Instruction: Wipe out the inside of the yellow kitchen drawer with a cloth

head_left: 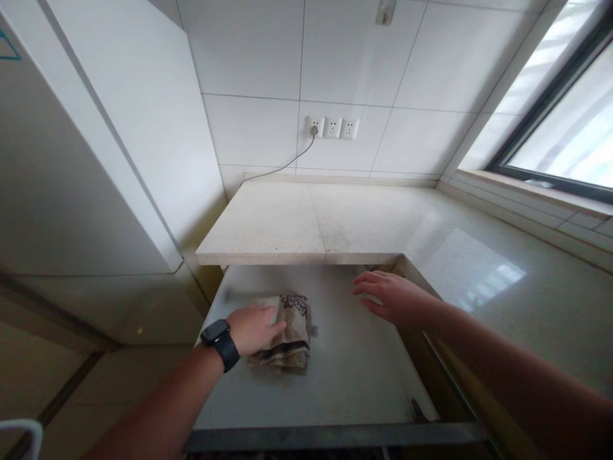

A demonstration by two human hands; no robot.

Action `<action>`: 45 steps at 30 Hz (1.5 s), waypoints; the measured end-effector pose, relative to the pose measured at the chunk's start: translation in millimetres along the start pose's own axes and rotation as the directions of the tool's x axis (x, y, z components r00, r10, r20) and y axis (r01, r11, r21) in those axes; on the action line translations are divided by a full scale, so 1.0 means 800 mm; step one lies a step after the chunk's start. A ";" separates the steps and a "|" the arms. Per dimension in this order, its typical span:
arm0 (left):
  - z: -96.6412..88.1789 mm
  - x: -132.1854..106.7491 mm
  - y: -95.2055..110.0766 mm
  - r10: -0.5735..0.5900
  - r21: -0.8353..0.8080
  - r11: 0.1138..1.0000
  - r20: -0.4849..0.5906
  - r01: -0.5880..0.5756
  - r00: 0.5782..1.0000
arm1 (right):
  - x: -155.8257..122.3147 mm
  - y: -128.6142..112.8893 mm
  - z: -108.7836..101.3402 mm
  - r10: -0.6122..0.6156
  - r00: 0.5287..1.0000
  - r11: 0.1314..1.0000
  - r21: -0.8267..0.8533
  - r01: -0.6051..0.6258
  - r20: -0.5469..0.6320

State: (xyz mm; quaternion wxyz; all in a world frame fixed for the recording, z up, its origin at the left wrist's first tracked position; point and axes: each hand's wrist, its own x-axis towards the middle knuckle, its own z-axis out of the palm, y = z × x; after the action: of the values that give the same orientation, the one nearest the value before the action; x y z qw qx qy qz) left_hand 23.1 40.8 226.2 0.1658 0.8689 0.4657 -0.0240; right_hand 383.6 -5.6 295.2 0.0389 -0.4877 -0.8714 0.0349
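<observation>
A folded brown patterned cloth (290, 335) lies on a low white appliance top (345, 377) set below the counter. My left hand (253, 327), with a black watch on the wrist, lies flat on the cloth's left part, fingers stretched out. My right hand (390, 295) hovers open over the right rear of the white top, fingers spread, holding nothing, close to the counter's inner edge.
A beige stone counter (335, 223) runs behind and along the right under a window (569, 128). Three wall sockets (332, 128) sit on the tiled wall, one with a cable plugged in. A tall white cabinet (96, 160) stands left. A white object's corner (22, 434) shows at the bottom left.
</observation>
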 end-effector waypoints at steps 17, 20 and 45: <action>0.082 0.072 0.018 0.246 -0.080 0.967 0.043 -0.242 0.968 | -0.061 0.127 0.040 0.282 0.904 0.929 -0.142 -0.341 -0.320; 0.066 0.097 0.020 0.358 -0.179 0.923 0.076 -0.340 0.931 | -0.061 0.126 0.038 0.279 0.910 0.934 -0.133 -0.331 -0.307; 0.102 0.129 0.024 0.265 0.092 0.963 -0.158 -0.253 0.951 | -0.063 0.106 0.023 0.313 0.922 0.933 -0.107 -0.343 -0.226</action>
State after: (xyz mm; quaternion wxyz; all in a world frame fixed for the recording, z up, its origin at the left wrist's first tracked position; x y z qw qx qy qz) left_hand 106.5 88.6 134.1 0.0966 0.9267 0.3590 0.0552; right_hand 479.7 -4.5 266.5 0.0867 -0.6296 -0.7686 -0.0731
